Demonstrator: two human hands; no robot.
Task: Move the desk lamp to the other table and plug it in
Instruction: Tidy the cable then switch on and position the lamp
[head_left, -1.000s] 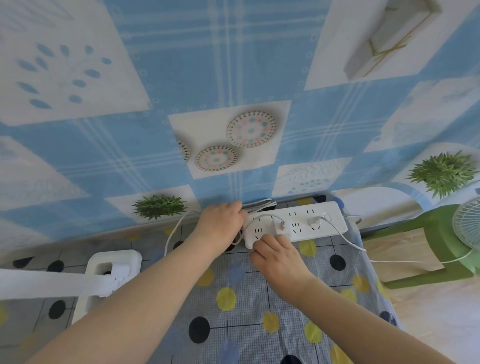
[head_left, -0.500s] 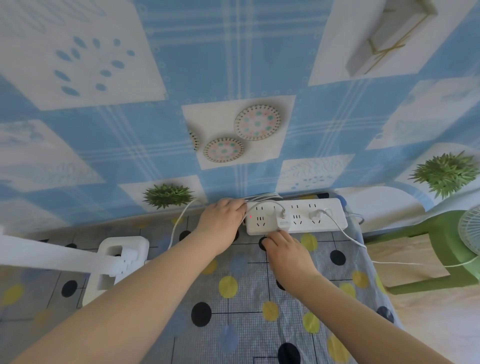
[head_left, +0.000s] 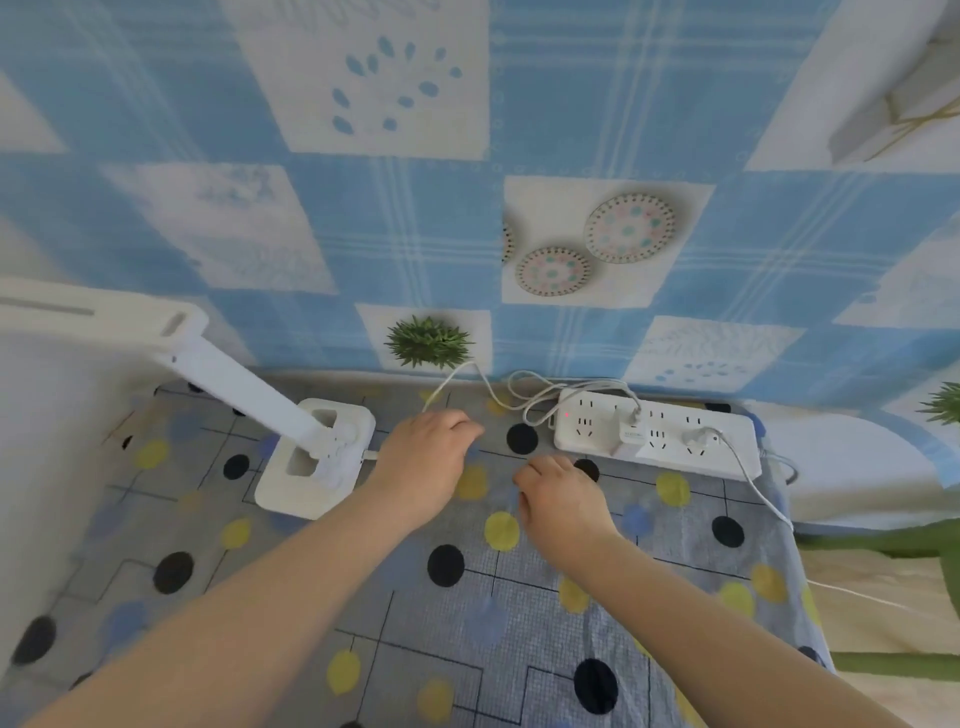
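the white desk lamp stands on the dotted tablecloth, base flat and arm slanting up to the left, just left of both hands. its adapter looks seated in the white power strip lying along the patterned wall, with the thin white cable looping slack behind the hands and a small red light showing on the strip; a second plug with its own cord sits further right. the left hand hovers beside the lamp base, fingers loosely curled; it may be touching the cable near its knuckles, though the view is too soft to say, and no clear grip shows. the right hand hangs over the cloth just short of the strip, fingers relaxed and holding nothing. judged from this, the plugging-in step appears done or nearly so, and what remains is a check: a press on the adapter to confirm it is fully home, tidying the slack cable clear of the base, and perhaps switching the lamp on.
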